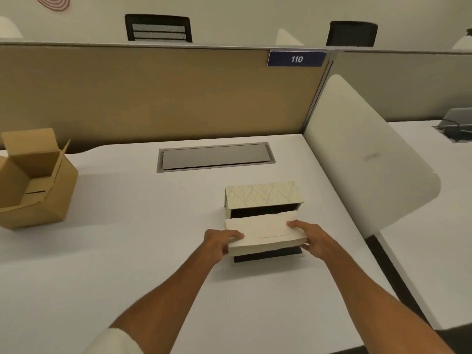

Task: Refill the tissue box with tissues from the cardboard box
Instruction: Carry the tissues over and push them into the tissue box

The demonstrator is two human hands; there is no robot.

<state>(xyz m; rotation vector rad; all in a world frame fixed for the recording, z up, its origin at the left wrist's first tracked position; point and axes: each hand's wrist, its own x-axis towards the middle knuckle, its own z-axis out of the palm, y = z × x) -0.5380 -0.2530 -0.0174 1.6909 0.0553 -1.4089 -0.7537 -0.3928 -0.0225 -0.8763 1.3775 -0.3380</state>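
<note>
A stack of white tissues point(265, 232) is held between both hands just above the white desk point(127, 226). My left hand point(219, 241) grips its left end and my right hand point(310, 238) grips its right end. Under and behind the stack lies the tissue box point(263, 196), cream with a leaf pattern, open with a dark inside. A dark part of the box point(265, 256) shows below the stack. The brown cardboard box point(38, 185) stands at the desk's left edge with its flaps open. Its contents cannot be seen.
A grey cable hatch point(215, 157) is set in the desk behind the tissue box. A tan partition point(153, 93) with a blue "110" label point(296, 59) closes the far side. A white divider panel point(367, 154) stands on the right, with another desk beyond it.
</note>
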